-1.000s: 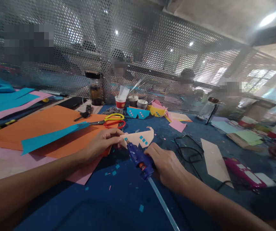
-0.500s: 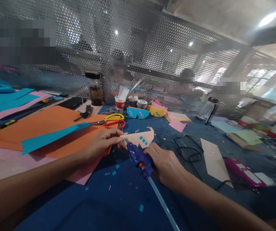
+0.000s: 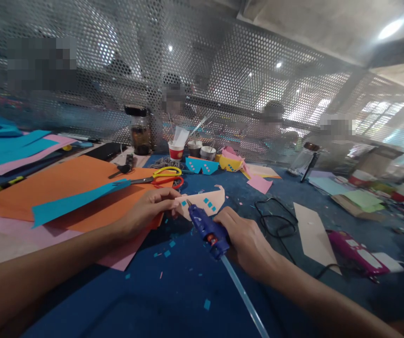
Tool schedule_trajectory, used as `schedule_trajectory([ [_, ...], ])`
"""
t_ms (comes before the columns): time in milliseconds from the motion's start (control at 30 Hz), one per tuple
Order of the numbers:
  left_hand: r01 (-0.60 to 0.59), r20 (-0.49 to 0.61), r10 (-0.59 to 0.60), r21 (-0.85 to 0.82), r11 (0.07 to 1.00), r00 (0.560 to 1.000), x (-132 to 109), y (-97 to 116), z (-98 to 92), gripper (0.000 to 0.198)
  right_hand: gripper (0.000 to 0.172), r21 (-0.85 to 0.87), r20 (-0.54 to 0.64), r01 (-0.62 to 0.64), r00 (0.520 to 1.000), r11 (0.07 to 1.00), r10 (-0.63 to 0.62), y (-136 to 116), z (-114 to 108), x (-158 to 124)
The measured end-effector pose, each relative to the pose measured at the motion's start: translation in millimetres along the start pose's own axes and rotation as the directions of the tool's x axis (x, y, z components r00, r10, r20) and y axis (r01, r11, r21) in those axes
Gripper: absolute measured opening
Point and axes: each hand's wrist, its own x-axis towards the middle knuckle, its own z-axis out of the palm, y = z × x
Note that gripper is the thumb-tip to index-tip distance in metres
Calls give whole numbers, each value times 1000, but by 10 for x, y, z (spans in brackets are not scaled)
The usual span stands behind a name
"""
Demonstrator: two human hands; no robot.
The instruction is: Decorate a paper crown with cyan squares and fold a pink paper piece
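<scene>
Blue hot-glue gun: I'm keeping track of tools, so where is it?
In the head view, the blue hot-glue gun is just below centre, in the right hand, its nozzle by the peach paper cutout's left part.

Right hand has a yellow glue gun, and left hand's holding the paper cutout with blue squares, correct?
Wrong colour: the head view shows a blue glue gun in the right hand. The left hand does hold the paper cutout.
</scene>
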Motion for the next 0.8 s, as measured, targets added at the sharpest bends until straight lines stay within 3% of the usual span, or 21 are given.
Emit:
schedule_trajectory([
  [100,4,-11,-5,-33,999,1000,15,-45,-16,19,13,121,-165,-77,982,990,97,53,19,12],
  [133,4,-15,-5,-45,999,1000,18,-59,-21,19,8,168,-229,-124,960,978,161,73,30,22],
  [200,7,-18,-8,-62,998,1000,17,-70,-28,18,13,293,-317,-237,890,926,328,108,52,52],
  [300,11,-18,-13,-76,997,1000,7,-56,-36,16,31,533,-312,-356,761,767,570,136,72,122],
  [433,22,-4,-22,-94,995,1000,-1,-61,-38,15,48,732,-246,-345,671,588,699,152,70,224],
  [567,21,15,-19,-112,993,1000,-3,-123,-36,17,49,779,-177,-345,681,524,711,183,73,261],
  [667,23,31,-20,-116,993,999,5,-159,-42,18,38,760,-164,-352,709,546,686,206,94,252],
  [800,32,56,-26,-105,994,998,20,-150,-52,17,30,732,-177,-366,711,574,680,209,109,252],
])
